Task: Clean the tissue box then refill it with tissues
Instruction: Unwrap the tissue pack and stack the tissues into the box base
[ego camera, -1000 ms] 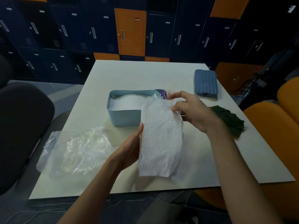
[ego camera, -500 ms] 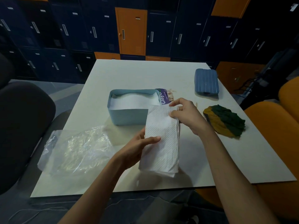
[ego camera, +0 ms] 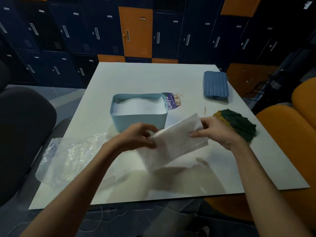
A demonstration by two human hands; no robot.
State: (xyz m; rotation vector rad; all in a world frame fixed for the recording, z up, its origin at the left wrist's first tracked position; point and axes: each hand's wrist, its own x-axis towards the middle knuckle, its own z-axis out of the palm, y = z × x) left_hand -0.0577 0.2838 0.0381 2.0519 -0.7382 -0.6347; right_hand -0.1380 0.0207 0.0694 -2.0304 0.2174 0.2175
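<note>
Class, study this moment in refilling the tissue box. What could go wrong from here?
The left hand and right hand pinch the thin tissue sheet at opposite ends; pulling could tear it. The tissue box looks nearly full, so the lid may not seat. The sheet is near the cloth and could pick up dirt.

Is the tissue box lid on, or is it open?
Open. The light blue tissue box has nothing over its top; white tissues show inside, near the rim. A ribbed blue piece, perhaps its lid, lies apart.
</note>
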